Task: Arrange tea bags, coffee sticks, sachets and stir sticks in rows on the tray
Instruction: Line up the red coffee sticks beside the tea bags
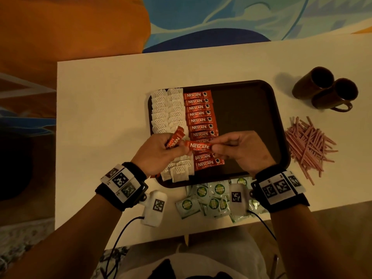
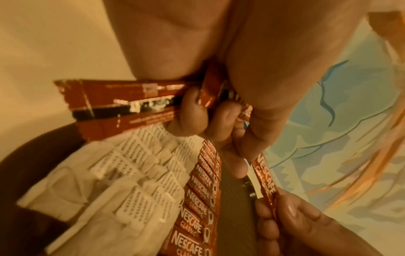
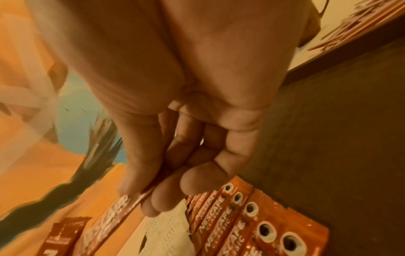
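Half the tray [image 1: 251, 117] lies bare on its right side, beside the coffee-stick row [image 1: 201, 117]. Tea bags [image 1: 167, 109] near me hide under my wrists. My right hand [image 1: 241, 150] pinches one coffee stick [image 1: 198, 147]; my left hand [image 1: 159, 152] grips spare sticks [image 1: 175, 139].

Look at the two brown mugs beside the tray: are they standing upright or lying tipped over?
Upright, it appears. Both mugs stand on the table, their round dark openings facing the overhead head camera. Whether they hold anything cannot be told.
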Motion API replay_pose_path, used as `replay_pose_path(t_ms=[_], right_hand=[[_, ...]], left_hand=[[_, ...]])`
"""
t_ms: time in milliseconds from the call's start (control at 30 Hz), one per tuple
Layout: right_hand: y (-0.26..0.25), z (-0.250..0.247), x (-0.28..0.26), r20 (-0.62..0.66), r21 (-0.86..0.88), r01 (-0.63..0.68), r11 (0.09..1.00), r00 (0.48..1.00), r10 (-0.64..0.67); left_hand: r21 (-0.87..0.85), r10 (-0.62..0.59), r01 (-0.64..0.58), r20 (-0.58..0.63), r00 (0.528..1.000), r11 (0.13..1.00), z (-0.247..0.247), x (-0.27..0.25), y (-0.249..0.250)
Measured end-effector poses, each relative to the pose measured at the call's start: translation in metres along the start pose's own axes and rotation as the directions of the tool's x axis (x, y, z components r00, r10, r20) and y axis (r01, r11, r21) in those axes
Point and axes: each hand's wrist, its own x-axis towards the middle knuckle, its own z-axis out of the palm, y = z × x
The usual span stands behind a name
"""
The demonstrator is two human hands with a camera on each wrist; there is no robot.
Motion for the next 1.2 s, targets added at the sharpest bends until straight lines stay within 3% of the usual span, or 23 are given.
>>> replay_pose_path(t_ms=[100, 267, 367, 533, 800, 1100, 1200], right_hand=[[0.008, -0.01, -0.007, -0.023, -0.107, -0.061, 0.992, 0.998, 0.058], [0.032, -0.019, -0.01, -0.007, -0.377, -0.19, 0.907, 0.979, 0.202], [0.039, -0.013, -0.007, -0.045, -0.453, -0.246, 0.857, 0.966, 0.254], [0.042, -0.001, 0.0, -0.175, -0.496, -0.336, 0.8, 0.942, 0.287], [0.042, 0.006, 0.005, -0.245, -0.565, -0.38, 0.733, 0.925, 0.291], [0.042, 0.006, 0.004, -0.268, -0.543, -0.396, 0.741, 0.918, 0.294], [0.036, 0.003, 0.001, -0.305, -0.542, -0.345, 0.766, 0.93, 0.203]], left_hand=[[0.03, -0.041, 0.04, 0.046, 0.998, 0.999, -0.001, 0.0, -0.008], [0.101, -0.049, 0.049, -0.011, 0.999, 0.994, -0.011, -0.001, -0.014], [0.129, -0.044, 0.046, -0.013, 0.999, 0.991, -0.014, -0.002, -0.015], [0.11, -0.066, 0.066, 0.001, 0.998, 0.992, -0.011, -0.004, -0.016], [0.112, -0.053, 0.053, -0.003, 0.999, 0.992, -0.01, -0.008, -0.016], [0.123, -0.07, 0.07, -0.003, 0.998, 0.99, -0.007, -0.01, -0.019], [0.13, -0.069, 0.063, 0.038, 0.997, 0.989, -0.006, -0.009, -0.018]])
